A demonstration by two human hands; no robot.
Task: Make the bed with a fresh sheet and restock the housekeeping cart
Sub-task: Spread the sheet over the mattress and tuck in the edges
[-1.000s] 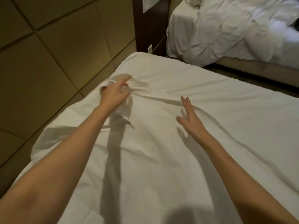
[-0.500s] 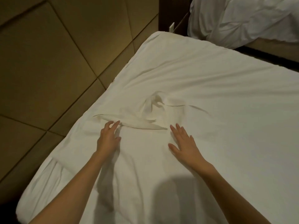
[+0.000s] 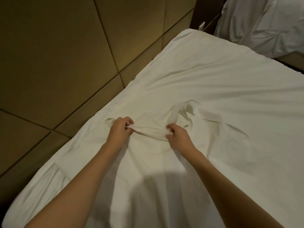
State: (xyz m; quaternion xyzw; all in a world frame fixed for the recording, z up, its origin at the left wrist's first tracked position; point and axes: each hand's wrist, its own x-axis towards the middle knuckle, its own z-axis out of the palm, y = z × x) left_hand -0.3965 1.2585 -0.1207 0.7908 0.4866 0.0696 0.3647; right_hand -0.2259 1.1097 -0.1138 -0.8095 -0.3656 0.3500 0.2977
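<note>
- My left hand (image 3: 120, 128) and right hand (image 3: 177, 134) each pinch the same raised fold of the sheet (image 3: 213, 96), which lies spread over the bed (image 3: 194, 32) beside the padded wall (image 3: 57, 55).
- I judge that a hard tug here could drag the sheet off the far corner, since little seems to anchor it.
- The loose bunched fabric (image 3: 185, 112) just beyond my hands may crease if flattened carelessly.
- The housekeeping cart is out of view; the second bed (image 3: 263, 18) is cut off, and the near edge is hidden by my arms.
</note>
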